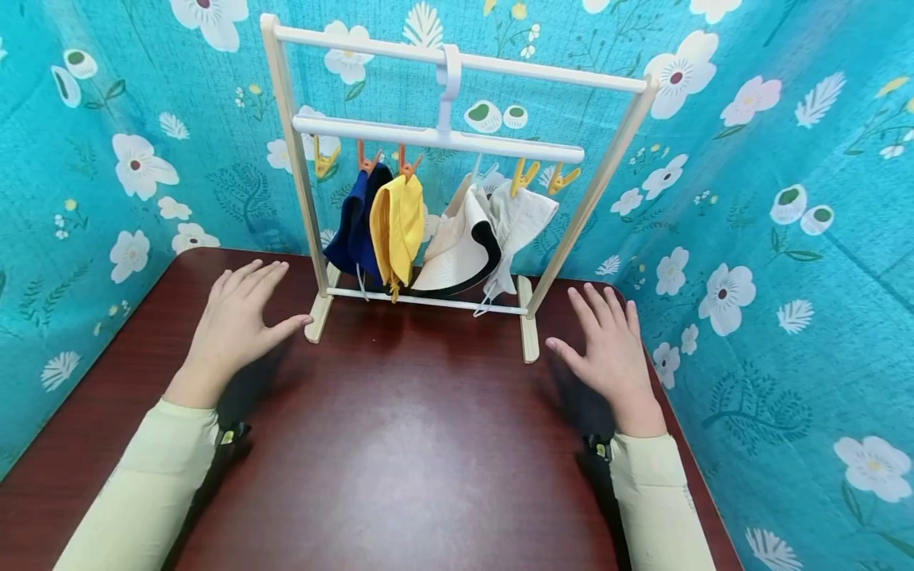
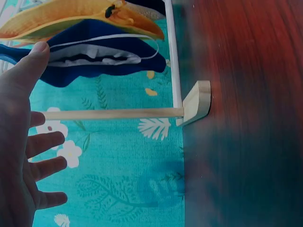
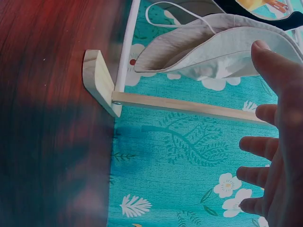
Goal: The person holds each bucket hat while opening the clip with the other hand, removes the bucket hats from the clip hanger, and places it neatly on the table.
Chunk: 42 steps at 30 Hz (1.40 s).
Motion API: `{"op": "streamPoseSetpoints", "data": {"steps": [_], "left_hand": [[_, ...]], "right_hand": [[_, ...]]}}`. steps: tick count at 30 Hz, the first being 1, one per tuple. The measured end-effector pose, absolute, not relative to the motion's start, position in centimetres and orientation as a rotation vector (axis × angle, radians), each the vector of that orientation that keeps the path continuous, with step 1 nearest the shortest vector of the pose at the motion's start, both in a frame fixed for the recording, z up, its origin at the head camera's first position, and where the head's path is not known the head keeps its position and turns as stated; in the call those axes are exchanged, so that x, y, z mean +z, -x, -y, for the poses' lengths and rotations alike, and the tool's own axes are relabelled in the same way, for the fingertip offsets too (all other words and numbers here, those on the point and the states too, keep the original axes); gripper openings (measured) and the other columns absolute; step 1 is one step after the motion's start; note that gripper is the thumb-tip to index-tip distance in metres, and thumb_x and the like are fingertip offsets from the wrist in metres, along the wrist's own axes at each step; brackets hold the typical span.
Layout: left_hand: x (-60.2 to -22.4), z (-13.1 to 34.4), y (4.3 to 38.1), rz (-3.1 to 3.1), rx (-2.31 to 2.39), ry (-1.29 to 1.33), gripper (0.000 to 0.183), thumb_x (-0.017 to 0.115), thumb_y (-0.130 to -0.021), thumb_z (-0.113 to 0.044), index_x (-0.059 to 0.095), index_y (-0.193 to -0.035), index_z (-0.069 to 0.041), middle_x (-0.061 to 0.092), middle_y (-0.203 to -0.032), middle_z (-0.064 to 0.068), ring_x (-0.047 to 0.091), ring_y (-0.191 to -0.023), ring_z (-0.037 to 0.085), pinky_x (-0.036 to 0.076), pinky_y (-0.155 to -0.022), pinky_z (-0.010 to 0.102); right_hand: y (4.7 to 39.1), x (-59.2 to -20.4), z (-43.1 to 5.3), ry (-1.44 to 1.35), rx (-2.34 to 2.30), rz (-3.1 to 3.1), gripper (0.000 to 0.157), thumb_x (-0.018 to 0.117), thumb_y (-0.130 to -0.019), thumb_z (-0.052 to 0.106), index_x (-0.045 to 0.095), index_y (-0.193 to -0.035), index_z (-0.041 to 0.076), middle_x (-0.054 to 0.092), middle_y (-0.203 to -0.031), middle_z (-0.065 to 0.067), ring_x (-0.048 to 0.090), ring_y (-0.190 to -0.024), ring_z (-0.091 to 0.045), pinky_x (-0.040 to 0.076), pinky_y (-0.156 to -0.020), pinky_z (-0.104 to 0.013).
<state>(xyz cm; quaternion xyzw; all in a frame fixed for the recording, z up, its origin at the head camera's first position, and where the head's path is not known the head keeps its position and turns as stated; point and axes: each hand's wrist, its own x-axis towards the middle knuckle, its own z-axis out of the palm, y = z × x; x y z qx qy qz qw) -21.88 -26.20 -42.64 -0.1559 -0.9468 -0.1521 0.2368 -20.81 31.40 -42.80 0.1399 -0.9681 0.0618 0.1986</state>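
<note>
My left hand is beside the left post of a small wooden rack, fingers spread, holding nothing. On the other side my right hand, empty too, has its fingers extended near the rack's right foot. A white hanger hooks over the top rail. Clothespins hold several folded hats below it: a navy hat, a yellow hat, a cream hat with a black brim edge and a pale grey hat with a cord. In the left wrist view, the thumb overlaps the navy hat.
The rack stands at the back of a dark red-brown table. Blue flowered cloth rises behind it and along both sides. A yellow clothespin at the hanger's left and another yellow clothespin at its right hold nothing.
</note>
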Motion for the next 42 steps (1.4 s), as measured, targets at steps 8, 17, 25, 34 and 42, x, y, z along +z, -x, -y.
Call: {"op": "streamPoseSetpoints", "data": {"steps": [8,17,25,34,42], "left_hand": [[-42.4,25.8,21.8,2.578,-0.554,0.391,0.086,0.083,-0.082,-0.049,0.051,-0.150,-0.005,0.057,-0.144,0.023,0.049,-0.136,0.045,0.036,-0.111,0.066],[-41.3,25.3,21.6,2.577,-0.636,0.365,0.083,0.082,-0.083,-0.049,0.053,-0.149,-0.007,0.058,-0.142,0.025,0.051,-0.132,0.044,0.038,-0.109,0.066],[-39.8,24.7,21.6,2.588,-0.672,0.321,0.082,0.078,-0.086,-0.054,0.052,-0.150,-0.010,0.056,-0.145,0.024,0.050,-0.133,0.045,0.036,-0.110,0.068],[-38.4,23.7,21.8,2.583,-0.692,0.290,0.081,0.073,-0.089,-0.058,0.052,-0.151,-0.010,0.056,-0.147,0.022,0.050,-0.134,0.046,0.037,-0.111,0.066],[-37.5,23.3,21.9,2.616,-0.727,0.254,0.082,0.070,-0.090,-0.062,0.049,-0.153,-0.013,0.054,-0.149,0.020,0.046,-0.138,0.043,0.039,-0.110,0.065]], "right_hand": [[20.6,-42.2,-30.9,-0.414,0.202,2.685,0.092,0.067,-0.089,0.065,0.031,-0.163,0.024,0.036,-0.163,-0.016,0.026,-0.152,-0.042,0.012,-0.122,-0.067],[20.2,-41.5,-29.8,-0.447,0.264,2.648,0.089,0.073,-0.087,0.058,0.037,-0.160,0.021,0.042,-0.159,-0.016,0.033,-0.149,-0.041,0.015,-0.123,-0.062],[19.5,-40.9,-28.5,-0.504,0.324,2.595,0.087,0.077,-0.085,0.053,0.043,-0.157,0.018,0.048,-0.155,-0.016,0.036,-0.147,-0.041,0.021,-0.121,-0.064],[19.0,-39.9,-27.3,-0.552,0.362,2.567,0.085,0.079,-0.084,0.051,0.047,-0.154,0.015,0.050,-0.153,-0.016,0.037,-0.147,-0.040,0.024,-0.119,-0.065],[18.8,-39.4,-25.9,-0.597,0.387,2.528,0.083,0.079,-0.084,0.053,0.051,-0.151,0.013,0.053,-0.150,-0.016,0.041,-0.145,-0.038,0.025,-0.119,-0.063]]}}
